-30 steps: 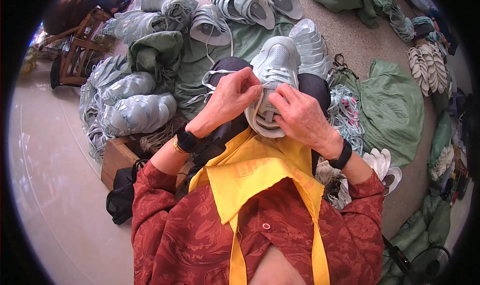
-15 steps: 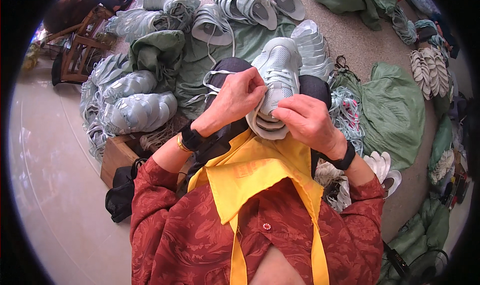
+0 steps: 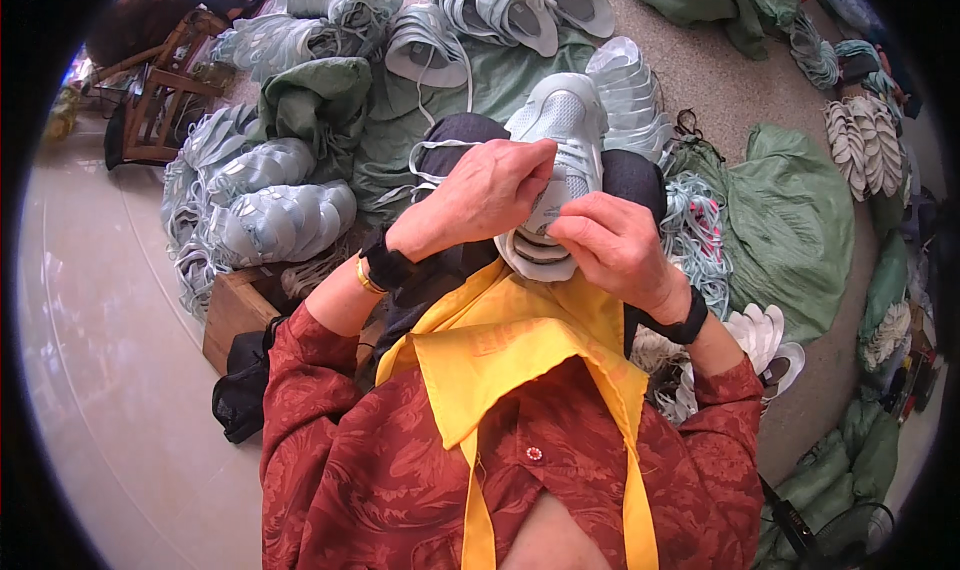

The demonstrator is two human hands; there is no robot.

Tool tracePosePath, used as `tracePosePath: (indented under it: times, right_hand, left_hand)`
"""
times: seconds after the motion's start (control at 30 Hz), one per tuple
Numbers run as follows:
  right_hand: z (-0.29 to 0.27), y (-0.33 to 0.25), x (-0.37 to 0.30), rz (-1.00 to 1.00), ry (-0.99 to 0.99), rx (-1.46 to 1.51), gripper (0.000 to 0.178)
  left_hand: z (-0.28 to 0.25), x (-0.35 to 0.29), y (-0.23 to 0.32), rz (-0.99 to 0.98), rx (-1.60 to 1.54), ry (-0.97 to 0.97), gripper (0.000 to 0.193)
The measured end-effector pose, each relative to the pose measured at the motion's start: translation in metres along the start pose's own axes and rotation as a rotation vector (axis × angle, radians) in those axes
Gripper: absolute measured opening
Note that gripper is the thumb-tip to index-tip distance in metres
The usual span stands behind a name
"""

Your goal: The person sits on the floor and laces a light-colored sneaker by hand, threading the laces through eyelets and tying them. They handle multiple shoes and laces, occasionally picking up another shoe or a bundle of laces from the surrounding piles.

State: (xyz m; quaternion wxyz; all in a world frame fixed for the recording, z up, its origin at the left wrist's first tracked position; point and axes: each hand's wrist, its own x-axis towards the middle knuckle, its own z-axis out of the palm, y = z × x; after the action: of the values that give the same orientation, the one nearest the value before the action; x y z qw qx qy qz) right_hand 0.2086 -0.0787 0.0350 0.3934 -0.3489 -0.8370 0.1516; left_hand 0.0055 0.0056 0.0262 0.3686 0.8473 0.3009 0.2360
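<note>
A pale mint mesh sneaker (image 3: 556, 110) rests between my knees, toe pointing away, its tongue and collar toward me. My left hand (image 3: 485, 198) lies over the left side of the lacing, fingers pinched together, seemingly on a shoelace; its fingertips are partly hidden. A loose white lace (image 3: 425, 165) loops over my left knee and runs behind that hand. At the right of the tongue, my right hand (image 3: 615, 245) is closed, thumb and index finger pressed together. What those fingers hold is too small to tell.
Nested stacks of pale shoe uppers (image 3: 280, 225) lie at the left, beside a wooden box (image 3: 235, 320). More uppers (image 3: 515, 15) sit on green cloth ahead. Right of my knees are a tangle of laces (image 3: 695, 230), a green sack (image 3: 785, 220) and white uppers (image 3: 755, 335).
My left hand has moved right, across the sneaker's lacing, and turned so its fingertips are less visible. My right hand stays near the tongue with little change.
</note>
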Motion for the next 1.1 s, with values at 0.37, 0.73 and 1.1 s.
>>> tracePosePath:
  times: [0.37, 0.73, 1.1]
  right_hand:
    - [0.002, -0.003, -0.004, 0.141, 0.041, 0.051, 0.016]
    - [-0.005, 0.003, 0.002, 0.46, 0.098, -0.043, 0.015]
    - [-0.007, 0.013, 0.02, 0.395, -0.194, -0.239, 0.01]
  left_hand:
    - [0.002, -0.003, -0.005, -0.184, -0.279, -0.04, 0.006]
    - [0.017, -0.001, 0.003, -0.322, -0.264, 0.141, 0.011]
    - [0.019, -0.001, 0.005, -0.327, -0.206, 0.131, 0.011]
